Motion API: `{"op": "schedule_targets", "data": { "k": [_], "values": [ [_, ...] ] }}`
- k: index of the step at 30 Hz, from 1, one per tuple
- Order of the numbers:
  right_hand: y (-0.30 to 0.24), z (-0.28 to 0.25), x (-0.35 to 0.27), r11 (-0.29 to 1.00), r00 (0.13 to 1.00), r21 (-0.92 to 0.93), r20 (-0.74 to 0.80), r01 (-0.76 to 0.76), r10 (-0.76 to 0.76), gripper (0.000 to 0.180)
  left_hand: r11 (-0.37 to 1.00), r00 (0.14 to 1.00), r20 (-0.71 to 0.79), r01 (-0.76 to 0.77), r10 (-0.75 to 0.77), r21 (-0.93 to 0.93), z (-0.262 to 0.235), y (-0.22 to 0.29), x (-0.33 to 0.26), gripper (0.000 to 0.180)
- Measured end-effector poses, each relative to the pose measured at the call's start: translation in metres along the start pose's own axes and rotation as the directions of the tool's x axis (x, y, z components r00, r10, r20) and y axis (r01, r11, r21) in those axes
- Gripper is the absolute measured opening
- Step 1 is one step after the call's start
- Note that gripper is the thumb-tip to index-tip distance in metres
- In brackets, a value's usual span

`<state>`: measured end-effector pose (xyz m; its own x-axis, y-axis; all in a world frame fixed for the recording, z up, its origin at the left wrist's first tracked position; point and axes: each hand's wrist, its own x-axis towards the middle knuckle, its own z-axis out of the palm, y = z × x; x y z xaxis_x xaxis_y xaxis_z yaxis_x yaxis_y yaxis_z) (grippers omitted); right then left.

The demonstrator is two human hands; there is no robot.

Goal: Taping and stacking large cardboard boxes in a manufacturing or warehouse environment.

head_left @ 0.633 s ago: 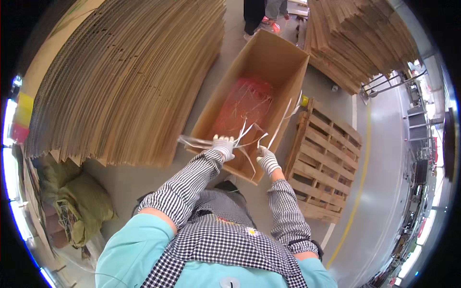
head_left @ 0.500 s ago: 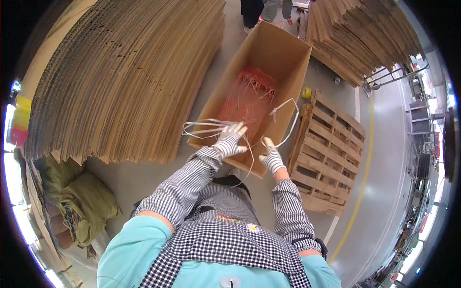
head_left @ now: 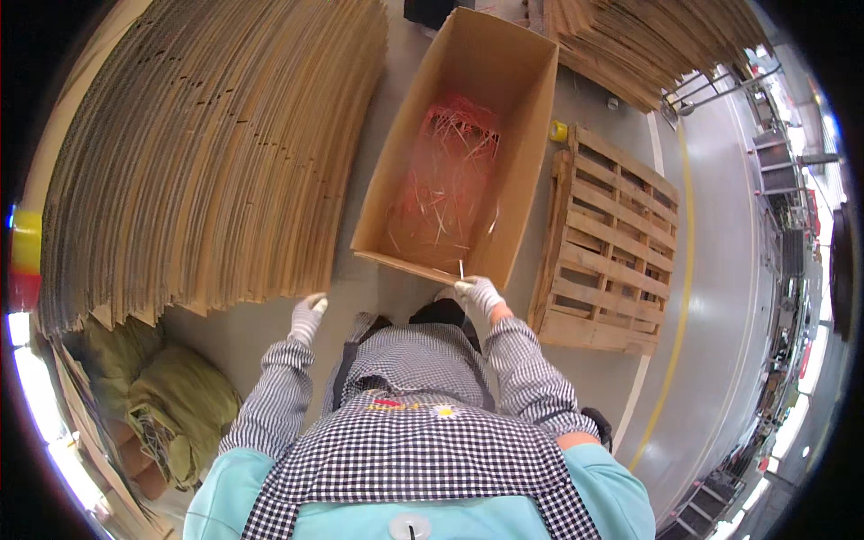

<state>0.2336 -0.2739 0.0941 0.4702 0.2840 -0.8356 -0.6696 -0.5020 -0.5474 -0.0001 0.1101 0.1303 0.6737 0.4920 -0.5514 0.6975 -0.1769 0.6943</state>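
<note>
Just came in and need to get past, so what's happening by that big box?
A person in white gloves stands over an open cardboard box on the floor, with a tangle of red and pale straps inside. The right hand is at the box's near edge, pinching a short pale strap end. The left hand is off to the side, empty, near the stack of flattened cardboard sheets. A wooden pallet lies right of the box.

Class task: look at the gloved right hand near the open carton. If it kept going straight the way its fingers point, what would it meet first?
Probably the near wall of the cardboard box, just ahead of the right hand; depth is unclear.
</note>
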Motion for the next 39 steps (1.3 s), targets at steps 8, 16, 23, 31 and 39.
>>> {"op": "schedule_targets", "data": {
  "k": [8,16,23,31,39],
  "values": [
    [-0.210,-0.024,-0.081,0.386,0.154,-0.411,-0.494,0.826,-0.856,0.033,0.966,0.999,0.024,-0.043,0.038,0.255,-0.062,-0.163,-0.050,0.035],
    [-0.022,0.072,-0.063,0.774,0.759,-0.514,-0.313,0.370,-0.571,0.041,0.922,0.923,-0.004,0.385,-0.385,-0.051,-0.093,-0.211,-0.086,0.038],
    [0.049,0.128,-0.110,0.880,0.953,-0.397,-0.045,0.259,-0.301,0.047,0.901,0.932,0.069,0.362,-0.356,-0.241,-0.091,-0.252,-0.077,0.034],
    [0.059,0.119,-0.131,0.839,0.936,-0.508,-0.160,0.195,-0.314,0.043,0.971,0.962,0.146,0.237,-0.230,-0.033,-0.090,-0.236,-0.042,0.033],
    [0.086,0.111,-0.157,0.834,0.924,-0.522,-0.203,0.179,-0.325,0.040,0.983,0.957,0.232,0.153,-0.174,0.103,-0.066,-0.240,-0.041,0.035]
  ]
}}
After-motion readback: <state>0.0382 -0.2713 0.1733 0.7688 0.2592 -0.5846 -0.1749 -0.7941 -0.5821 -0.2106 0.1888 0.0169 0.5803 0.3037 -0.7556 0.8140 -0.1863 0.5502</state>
